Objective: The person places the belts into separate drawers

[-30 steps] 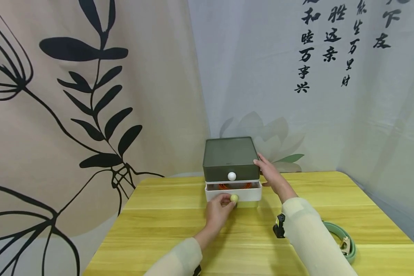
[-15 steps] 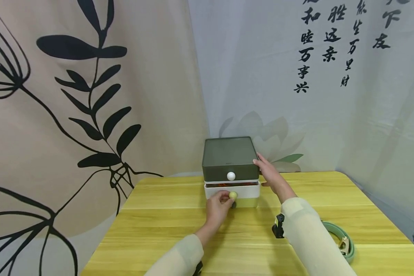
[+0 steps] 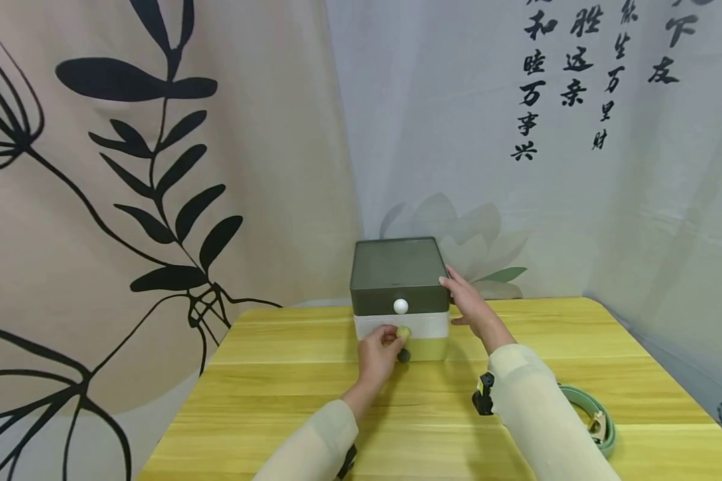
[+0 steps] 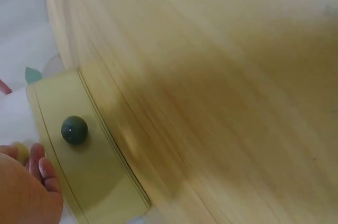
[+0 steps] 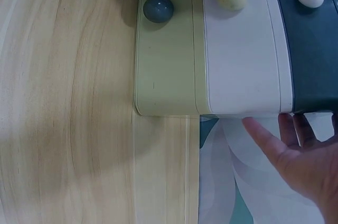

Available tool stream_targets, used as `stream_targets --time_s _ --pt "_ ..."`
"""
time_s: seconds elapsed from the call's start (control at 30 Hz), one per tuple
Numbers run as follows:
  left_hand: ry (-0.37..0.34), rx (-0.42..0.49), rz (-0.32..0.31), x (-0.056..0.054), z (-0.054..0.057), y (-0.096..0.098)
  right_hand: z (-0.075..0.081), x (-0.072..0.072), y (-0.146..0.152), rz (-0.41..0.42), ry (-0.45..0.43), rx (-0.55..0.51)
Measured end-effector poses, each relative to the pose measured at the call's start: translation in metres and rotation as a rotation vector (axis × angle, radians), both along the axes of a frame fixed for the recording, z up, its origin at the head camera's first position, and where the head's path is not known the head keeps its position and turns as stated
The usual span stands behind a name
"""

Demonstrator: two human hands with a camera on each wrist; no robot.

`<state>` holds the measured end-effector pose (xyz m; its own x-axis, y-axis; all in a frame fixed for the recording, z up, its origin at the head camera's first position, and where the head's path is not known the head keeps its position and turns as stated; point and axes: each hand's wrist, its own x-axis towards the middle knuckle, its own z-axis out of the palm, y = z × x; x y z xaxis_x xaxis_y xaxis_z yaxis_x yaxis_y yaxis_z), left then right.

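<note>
At the centre of the head view, low down, my left hand [image 3: 378, 357] pinches the pale yellow knob [image 3: 403, 333] of the white drawer [image 3: 430, 325], the middle one in the small cabinet [image 3: 395, 260]. That drawer's front looks about level with its neighbours; the dark green drawer [image 3: 367, 304] sits above it and the yellow-green drawer [image 3: 433, 349] below. I take this to be the finish of pushing the drawer home, so I'd press straight back through the knob, gently and without twisting, until it seats. Just right of centre, my right hand [image 3: 472, 307] lies with fingers extended along the cabinet's right side, gripping nothing; it's best kept there as a steady brace so the body doesn't skid. At lower right, a coiled green strap [image 3: 592, 403] lies partly behind my sleeve [image 3: 544, 414].
</note>
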<state>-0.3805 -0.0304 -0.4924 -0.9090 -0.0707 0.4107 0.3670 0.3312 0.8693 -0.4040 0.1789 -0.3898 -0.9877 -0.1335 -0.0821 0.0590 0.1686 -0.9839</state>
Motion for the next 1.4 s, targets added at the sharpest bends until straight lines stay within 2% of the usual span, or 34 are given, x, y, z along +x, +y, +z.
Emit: stream_targets --time_s 0.23,0.47,1.17,1.4 --pt "0.001 0.016 0.002 -0.001 0.001 0.000 0.001 -0.001 0.000 0.003 0.000 -0.020" --pt "-0.019 0.024 0.011 0.002 -0.001 -0.001 -0.002 -0.002 0.001 0.003 -0.001 -0.016" --pt "-0.084 0.039 0.056 0.011 -0.013 -0.007 -0.001 0.001 0.000 -0.002 0.014 -0.023" --pt "-0.086 0.029 0.068 0.011 -0.019 -0.007 -0.001 0.000 0.000 -0.002 0.006 -0.023"
